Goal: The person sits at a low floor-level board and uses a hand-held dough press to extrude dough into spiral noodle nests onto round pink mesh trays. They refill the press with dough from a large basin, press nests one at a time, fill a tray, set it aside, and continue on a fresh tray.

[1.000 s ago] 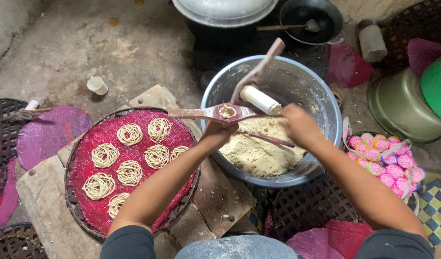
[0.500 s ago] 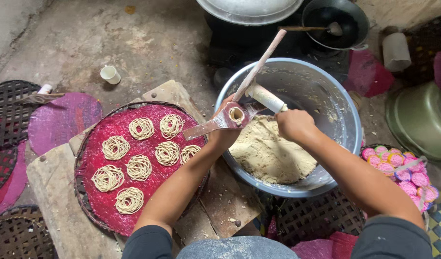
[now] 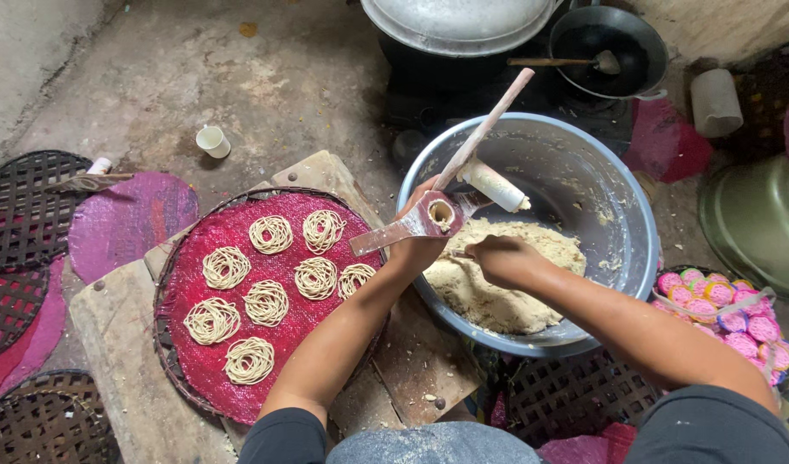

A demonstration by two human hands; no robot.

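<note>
Left hand grips the wooden noodle press w/ long handles, tube mouth up over the big grey metal bowl, so crumbs drop inside. Right hand, fingers bunched, pinches pale dough beside it. Round red mat sits near w/ noodle coils.

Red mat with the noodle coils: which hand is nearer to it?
Left. The left hand holds the noodle press just past the right edge of the red mat. The right hand is farther off, over the dough inside the metal bowl.
</note>
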